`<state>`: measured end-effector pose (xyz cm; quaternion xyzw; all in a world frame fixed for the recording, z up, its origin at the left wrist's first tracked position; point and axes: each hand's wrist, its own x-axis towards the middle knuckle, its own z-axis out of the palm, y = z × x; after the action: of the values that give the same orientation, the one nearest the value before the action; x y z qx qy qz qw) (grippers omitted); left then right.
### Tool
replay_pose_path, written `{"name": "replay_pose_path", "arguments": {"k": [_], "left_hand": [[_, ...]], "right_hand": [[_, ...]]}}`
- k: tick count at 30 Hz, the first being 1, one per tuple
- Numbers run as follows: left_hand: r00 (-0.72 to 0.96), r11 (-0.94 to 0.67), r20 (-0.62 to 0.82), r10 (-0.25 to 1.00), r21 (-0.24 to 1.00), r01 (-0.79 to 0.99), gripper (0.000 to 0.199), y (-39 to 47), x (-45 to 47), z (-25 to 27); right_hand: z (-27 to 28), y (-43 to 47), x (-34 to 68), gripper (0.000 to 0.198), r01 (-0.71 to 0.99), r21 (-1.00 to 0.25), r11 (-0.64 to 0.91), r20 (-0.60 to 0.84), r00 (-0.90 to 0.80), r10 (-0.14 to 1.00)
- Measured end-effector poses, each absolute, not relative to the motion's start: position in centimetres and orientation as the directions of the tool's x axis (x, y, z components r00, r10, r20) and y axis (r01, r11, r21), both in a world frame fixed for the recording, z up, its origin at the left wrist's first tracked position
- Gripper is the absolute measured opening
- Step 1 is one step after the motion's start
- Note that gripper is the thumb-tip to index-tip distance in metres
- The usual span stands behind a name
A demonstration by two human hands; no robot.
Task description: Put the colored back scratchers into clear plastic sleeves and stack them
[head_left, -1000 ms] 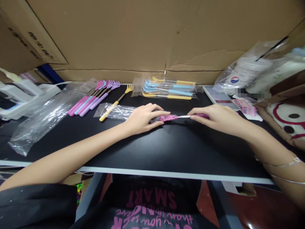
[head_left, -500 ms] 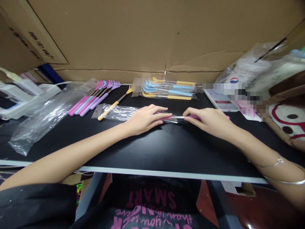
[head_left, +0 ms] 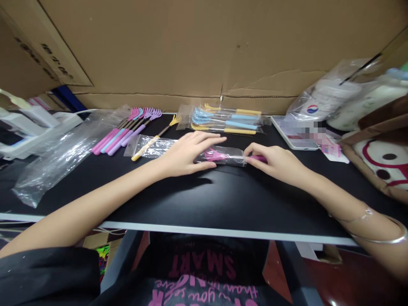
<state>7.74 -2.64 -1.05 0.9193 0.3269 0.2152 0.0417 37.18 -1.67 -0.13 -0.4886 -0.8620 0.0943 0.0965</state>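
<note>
A pink back scratcher [head_left: 214,154] lies with its claw end and part of its metal rod inside a narrow clear plastic sleeve [head_left: 236,151]. My right hand [head_left: 276,161] pinches the scratcher near the sleeve's right-hand mouth; the fingers and palm hide much of its handle. Across the sleeve's middle rests my left hand [head_left: 186,154], its fingers stretched out and thumb apart, on the claw's left side. The sleeve's far end shows left of that hand, beneath a loose yellow back scratcher [head_left: 149,145].
Several unwrapped back scratchers [head_left: 123,135] lie at the left beside a large clear bag [head_left: 60,157]. Sleeved blue and yellow scratchers [head_left: 228,120] are stacked at the back. A phone [head_left: 295,135], a bagged cup [head_left: 330,100] and a brown bag [head_left: 379,157] stand right. Cardboard [head_left: 191,46] walls the back.
The pink scratcher's claw is now visible in the sleeve, and the sleeve's mouth has shifted right to my right fingertips. My left hand has moved slightly left and its thumb and fingers have spread.
</note>
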Motion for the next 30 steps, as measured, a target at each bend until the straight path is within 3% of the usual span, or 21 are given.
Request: {"name": "replay_pose_path", "arguments": {"k": [3,6,14,21,30], "left_hand": [[0.648,-0.698,0.270,0.712,0.182,0.692,0.070,-2.3,6.6,0.2],[0.629,-0.660,0.211,0.748,0.145,0.737,0.064,-2.1,6.2,0.6],[0.699,-0.748,0.277,0.660,0.153,0.646,0.053,-2.1,6.7,-0.4],[0.707,-0.775,0.349,0.616,0.102,0.624,0.050,-2.2,6.9,-0.7],[0.755,-0.846,0.434,0.492,0.035,0.532,0.045,-2.3,7.1,-1.2]], "right_hand": [[0.1,-0.9,38.1,0.025,0.808,-0.347,0.475,0.053,-0.489,0.871],[0.4,-0.3,38.7,0.029,0.774,-0.421,0.473,0.059,-0.497,0.866],[0.2,-0.4,38.7,0.024,0.710,-0.399,0.581,0.099,-0.596,0.797],[0.4,-0.3,38.7,0.025,0.595,-0.541,0.594,0.084,-0.665,0.742],[0.1,-0.4,38.4,0.023,0.546,-0.568,0.616,0.108,-0.692,0.714]]}}
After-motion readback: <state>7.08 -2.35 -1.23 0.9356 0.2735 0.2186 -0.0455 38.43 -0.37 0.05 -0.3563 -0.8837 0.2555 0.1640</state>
